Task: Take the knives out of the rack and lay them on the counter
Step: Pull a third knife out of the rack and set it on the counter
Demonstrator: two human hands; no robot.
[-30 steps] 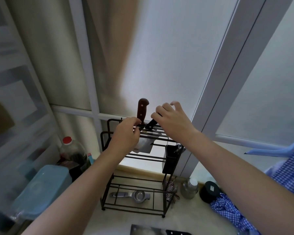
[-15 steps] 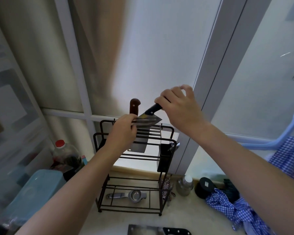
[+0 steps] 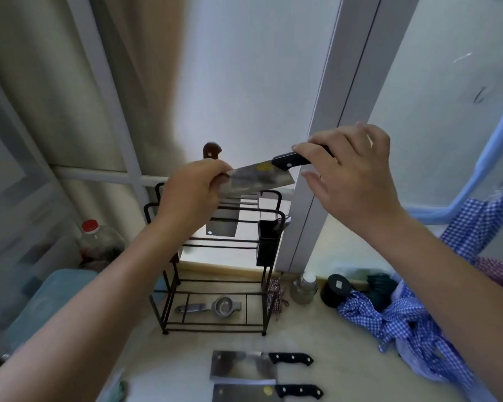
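Lifted clear since a moment ago, the black-handled knife (image 3: 262, 177) now hangs above the wire rack (image 3: 215, 256), blade level, no longer down among the top bars. From the head view, the right hand (image 3: 352, 175) is clamped around its black handle, while the left hand (image 3: 192, 192) pinches the far end of the blade. One brown-handled cleaver (image 3: 215, 192) stands in the rack, mostly hidden behind the left hand. Two cleavers (image 3: 262, 367) (image 3: 267, 391) lie side by side on the table (image 3: 346, 343) in front of the rack, handles pointing right. A blue checked cloth (image 3: 413, 323) sits crumpled near them.
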